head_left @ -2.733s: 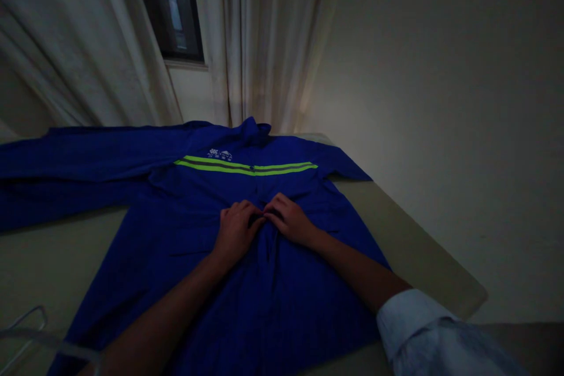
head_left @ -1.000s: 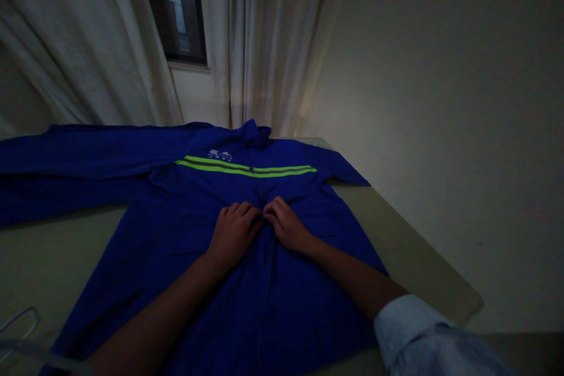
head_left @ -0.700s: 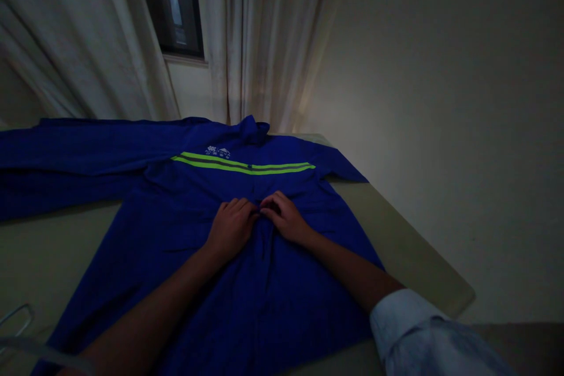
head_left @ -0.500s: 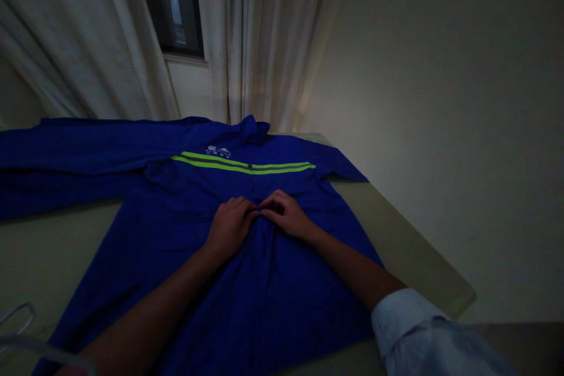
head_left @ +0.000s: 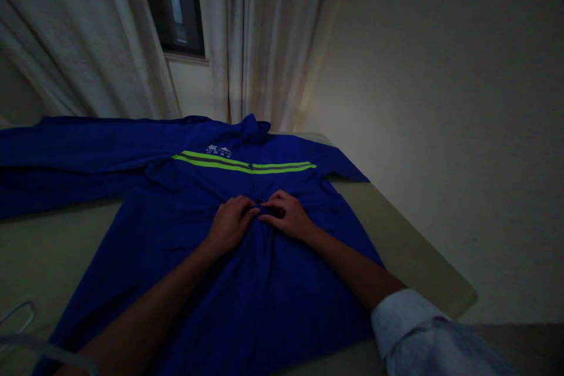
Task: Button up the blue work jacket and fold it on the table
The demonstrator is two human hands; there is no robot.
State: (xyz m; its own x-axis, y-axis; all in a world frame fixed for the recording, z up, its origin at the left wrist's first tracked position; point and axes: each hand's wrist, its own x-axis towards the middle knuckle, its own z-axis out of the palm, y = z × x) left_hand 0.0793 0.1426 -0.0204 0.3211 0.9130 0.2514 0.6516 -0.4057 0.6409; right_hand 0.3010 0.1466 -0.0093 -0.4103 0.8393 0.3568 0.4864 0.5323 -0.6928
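A blue work jacket [head_left: 247,282] with two lime-green chest stripes [head_left: 247,164] lies front-up on a pale table [head_left: 409,247]. Its left sleeve [head_left: 74,153] stretches out to the left. My left hand [head_left: 229,224] and my right hand [head_left: 286,214] meet at the jacket's front placket, just below the stripes. The fingers of both hands are curled and pinch the fabric at the centre seam. What lies between the fingertips is too small and dark to make out.
White curtains [head_left: 264,41] and a dark window [head_left: 171,0] stand behind the table. A plain wall [head_left: 440,100] runs along the right. A pale wire or plastic hanger [head_left: 17,329] shows at the lower left. The table's right corner [head_left: 462,294] is close by.
Both hands have stayed at the placket, with only small finger shifts. The right hand's fingers lie a little flatter than before. The jacket has not moved.
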